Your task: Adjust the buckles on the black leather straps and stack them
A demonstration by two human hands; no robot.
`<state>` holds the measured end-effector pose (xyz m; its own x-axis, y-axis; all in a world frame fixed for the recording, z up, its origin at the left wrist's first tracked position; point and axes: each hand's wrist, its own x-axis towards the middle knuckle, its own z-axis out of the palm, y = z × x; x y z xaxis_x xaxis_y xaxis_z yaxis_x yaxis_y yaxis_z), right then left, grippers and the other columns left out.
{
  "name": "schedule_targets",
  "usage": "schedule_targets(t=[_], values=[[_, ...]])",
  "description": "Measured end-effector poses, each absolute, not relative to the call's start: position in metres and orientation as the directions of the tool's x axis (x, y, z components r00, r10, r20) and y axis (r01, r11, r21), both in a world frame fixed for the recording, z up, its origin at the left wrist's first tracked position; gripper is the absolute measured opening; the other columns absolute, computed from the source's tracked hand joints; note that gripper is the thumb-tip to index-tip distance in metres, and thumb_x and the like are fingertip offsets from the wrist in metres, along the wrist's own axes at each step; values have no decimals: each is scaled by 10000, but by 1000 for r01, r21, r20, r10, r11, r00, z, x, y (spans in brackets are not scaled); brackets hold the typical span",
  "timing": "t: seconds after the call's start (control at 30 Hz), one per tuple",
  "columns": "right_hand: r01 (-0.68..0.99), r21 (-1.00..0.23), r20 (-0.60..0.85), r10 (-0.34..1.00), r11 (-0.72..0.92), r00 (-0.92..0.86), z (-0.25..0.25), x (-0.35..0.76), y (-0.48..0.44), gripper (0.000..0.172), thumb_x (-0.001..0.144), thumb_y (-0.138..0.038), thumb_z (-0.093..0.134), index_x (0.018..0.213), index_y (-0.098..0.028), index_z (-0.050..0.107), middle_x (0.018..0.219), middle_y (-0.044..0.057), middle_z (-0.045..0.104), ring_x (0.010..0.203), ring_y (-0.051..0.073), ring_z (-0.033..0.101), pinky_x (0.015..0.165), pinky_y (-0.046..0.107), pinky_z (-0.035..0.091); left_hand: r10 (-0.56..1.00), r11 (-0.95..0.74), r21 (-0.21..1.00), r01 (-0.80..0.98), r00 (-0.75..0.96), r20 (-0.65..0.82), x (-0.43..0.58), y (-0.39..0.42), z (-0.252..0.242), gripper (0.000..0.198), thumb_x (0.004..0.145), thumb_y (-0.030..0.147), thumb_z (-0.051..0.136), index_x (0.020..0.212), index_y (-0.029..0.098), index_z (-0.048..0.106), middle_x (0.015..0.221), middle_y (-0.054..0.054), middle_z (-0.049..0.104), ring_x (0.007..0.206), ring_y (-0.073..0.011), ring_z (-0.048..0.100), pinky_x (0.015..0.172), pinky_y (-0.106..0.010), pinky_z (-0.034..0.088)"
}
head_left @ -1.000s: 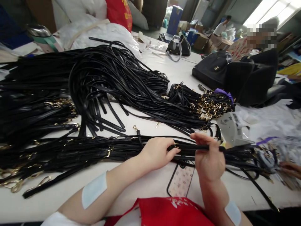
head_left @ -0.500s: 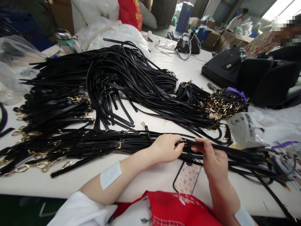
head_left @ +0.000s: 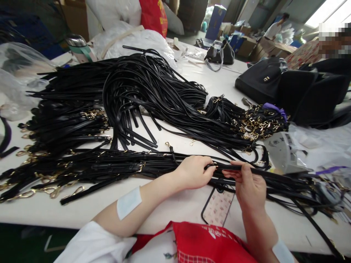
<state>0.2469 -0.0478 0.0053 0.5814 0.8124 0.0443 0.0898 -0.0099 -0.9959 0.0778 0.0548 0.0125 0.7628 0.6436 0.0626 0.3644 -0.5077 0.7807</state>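
Observation:
Both hands are on one black strap (head_left: 229, 166), held just above a long bundle of straps at the table's front. My left hand (head_left: 195, 171) is closed around its gold-coloured metal fitting (head_left: 215, 165), partly hidden by the fingers. To the right, my right hand (head_left: 250, 180) pinches the same strap between thumb and fingers. Under them runs the bundle of black straps (head_left: 115, 164), with gold buckles and clasps along it. One short strap end with a gold snap hook (head_left: 168, 145) sticks up behind my left wrist.
A large heap of black straps (head_left: 153, 84) lies behind the hands. A phone in a patterned case (head_left: 218, 205) is near the front edge. Black bags (head_left: 259, 78), a white container (head_left: 282, 151) and plastic wrap stand right; a flask (head_left: 79, 47) stands back left. Other people are at the far right.
My right thumb has shifted slightly to the right along the strap. The left hand keeps its hold, and the view has tilted a little.

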Motion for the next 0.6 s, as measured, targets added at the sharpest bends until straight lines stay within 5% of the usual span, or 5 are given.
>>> schedule_targets(t=[0.2,0.6], values=[[122,-992,43,832,-30,554,0,247,-49,349,931,-480,557,977,-164,699,754,73,749,683,223,730,659,350,595,643,-518,774,363,762,73,79,54,13,266,921,306,454,836,182,673,852,-56,721,750,-199,633,678,-287,459],[502,-859,336,850,100,406,3,242,-57,239,973,-339,507,1027,-224,709,958,54,732,761,204,717,701,338,575,660,-436,834,340,750,39,77,55,11,229,887,294,514,888,206,725,892,-42,745,798,-201,655,723,-279,480]])
